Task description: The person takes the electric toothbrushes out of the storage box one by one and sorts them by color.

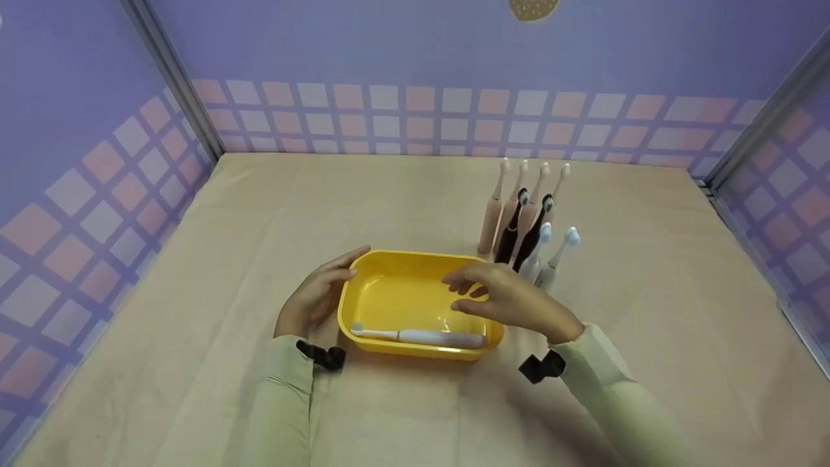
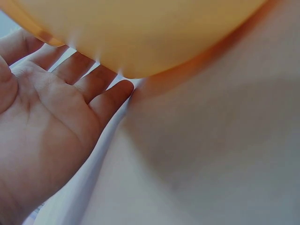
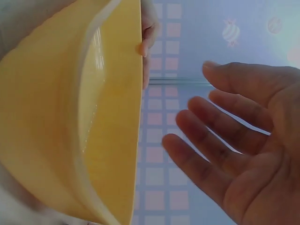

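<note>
A yellow plastic basin (image 1: 405, 285) stands on the cloth-covered table, with a white electric toothbrush (image 1: 441, 338) lying along its near wall, brush head to the left. My left hand (image 1: 319, 295) holds the basin's left end, thumb at the rim and fingers along the outside wall. The left wrist view shows those fingers (image 2: 93, 77) against the basin's underside curve. Over the basin's right end hovers my right hand (image 1: 509, 295), fingers loosely bent, holding nothing. Its fingers (image 3: 201, 136) are spread apart beside the basin's rim in the right wrist view.
Behind and right of the basin, several electric toothbrushes stand upright in rows: pink ones (image 1: 491, 224) at the back, black ones (image 1: 509, 240) in the middle, white ones (image 1: 550, 275) in front. Purple walls (image 1: 402, 45) with checkered bands border the table (image 1: 324, 194).
</note>
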{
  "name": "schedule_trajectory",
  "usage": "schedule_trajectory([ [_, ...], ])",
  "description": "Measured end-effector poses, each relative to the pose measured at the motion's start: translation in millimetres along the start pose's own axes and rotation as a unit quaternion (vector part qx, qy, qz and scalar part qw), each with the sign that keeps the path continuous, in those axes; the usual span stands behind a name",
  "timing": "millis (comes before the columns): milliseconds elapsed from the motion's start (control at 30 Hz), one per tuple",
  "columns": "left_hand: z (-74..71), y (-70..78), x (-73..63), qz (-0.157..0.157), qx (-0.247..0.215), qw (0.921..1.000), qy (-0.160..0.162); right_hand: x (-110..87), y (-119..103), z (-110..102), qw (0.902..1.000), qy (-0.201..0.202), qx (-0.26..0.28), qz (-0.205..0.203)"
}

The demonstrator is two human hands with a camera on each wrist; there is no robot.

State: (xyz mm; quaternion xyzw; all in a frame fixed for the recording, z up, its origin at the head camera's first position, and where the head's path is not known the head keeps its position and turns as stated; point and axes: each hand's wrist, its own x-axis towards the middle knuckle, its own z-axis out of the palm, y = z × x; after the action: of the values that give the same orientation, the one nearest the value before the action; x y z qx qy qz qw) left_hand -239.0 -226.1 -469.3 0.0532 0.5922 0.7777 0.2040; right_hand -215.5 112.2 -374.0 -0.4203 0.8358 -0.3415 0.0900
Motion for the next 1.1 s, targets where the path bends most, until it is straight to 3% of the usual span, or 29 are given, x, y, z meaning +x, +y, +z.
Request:
schedule_trajectory([
  [267,-1.5,-1.2,1.8,-0.003,-0.002,1.0,0.004,19.1,-2.9,2.4,0.991,-0.126,-0.029,0.033],
  [533,-2.1,-0.6,1.8,-0.004,0.007,0.9998,-0.021,33.9,-0.8,6.2,0.9817,-0.179,-0.051,0.043],
  [800,-1.9,-1.1,1.6,0.003,0.004,0.9998,-0.019,47.3,3.5,11.8,0.9665,-0.239,-0.058,0.073],
  [1100,-1.7,-0.3,1.3,-0.001,0.009,0.9998,-0.017,58.6,8.4,18.2,0.9552,-0.265,-0.045,0.125],
])
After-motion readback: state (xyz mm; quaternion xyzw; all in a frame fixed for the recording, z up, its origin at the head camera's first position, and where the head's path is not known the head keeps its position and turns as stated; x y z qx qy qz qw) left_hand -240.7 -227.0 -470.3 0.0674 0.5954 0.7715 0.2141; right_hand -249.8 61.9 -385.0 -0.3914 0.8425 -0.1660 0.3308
